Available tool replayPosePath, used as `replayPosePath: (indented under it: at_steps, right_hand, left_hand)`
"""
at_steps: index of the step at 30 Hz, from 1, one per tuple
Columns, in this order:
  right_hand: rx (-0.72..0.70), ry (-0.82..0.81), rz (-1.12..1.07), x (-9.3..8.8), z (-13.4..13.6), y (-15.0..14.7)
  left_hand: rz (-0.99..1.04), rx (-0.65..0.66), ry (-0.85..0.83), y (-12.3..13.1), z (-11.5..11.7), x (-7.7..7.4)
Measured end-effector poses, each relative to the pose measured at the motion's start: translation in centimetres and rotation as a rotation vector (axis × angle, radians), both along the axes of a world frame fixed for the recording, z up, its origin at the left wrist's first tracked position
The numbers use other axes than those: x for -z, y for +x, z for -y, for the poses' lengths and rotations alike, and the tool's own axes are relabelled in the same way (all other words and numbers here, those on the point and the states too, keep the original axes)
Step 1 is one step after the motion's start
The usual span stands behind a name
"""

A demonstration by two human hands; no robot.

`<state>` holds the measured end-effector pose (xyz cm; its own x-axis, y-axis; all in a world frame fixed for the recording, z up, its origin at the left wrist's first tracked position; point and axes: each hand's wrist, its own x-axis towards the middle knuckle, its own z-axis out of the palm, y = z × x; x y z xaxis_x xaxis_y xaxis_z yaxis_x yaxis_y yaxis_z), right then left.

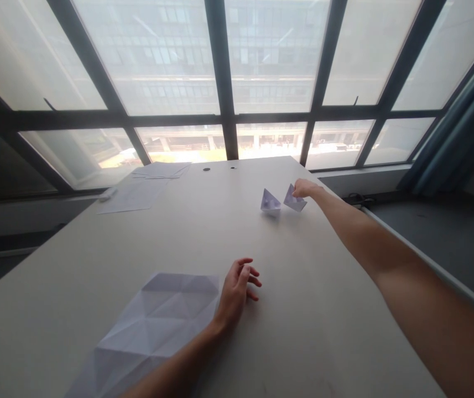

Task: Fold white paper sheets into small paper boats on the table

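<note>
Two white paper boats stand on the far right part of the table. My right hand [304, 188] reaches out to the right paper boat [295, 200] and pinches its upper edge, with the fingertips partly hidden. Just left of it, apart, sits the left paper boat [270, 203]. Nearer to me, my left hand [239, 287] rests on its side on the tabletop, fingers apart and loosely curled, holding nothing. Beside and partly under my left forearm lies a creased sheet of paper [166, 315], opened out with a grid of folds.
White sheets of paper [133, 196] lie at the far left of the white table [203, 237], with a small pale item [108, 194] by the table's left edge. Two small round holes show near the far edge. Large windows stand behind; a blue curtain [456, 116] hangs at right.
</note>
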<state>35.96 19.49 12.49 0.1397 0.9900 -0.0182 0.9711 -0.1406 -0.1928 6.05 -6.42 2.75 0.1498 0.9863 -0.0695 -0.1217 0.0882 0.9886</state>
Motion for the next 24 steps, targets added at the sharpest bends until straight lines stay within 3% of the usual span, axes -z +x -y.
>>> replayPosePath:
  at_steps: [10,18,21,24]
  right_hand:
    - [0.082,-0.078,0.083,2.3,-1.4,-1.5]
    - [0.128,0.033,0.072,-1.0,0.3,-0.7]
    - [0.134,0.082,0.053,-2.4,2.2,-0.1]
    - [0.129,0.233,-0.044,-2.8,5.4,-0.2]
  left_hand:
    - [-0.031,0.018,0.006,-0.2,-0.2,0.2]
    - [-0.011,-0.004,0.004,-0.1,-0.2,0.1]
    - [-0.012,-0.007,0.006,-0.1,0.0,0.0]
    - [-0.023,0.020,0.025,-0.1,0.2,-0.1]
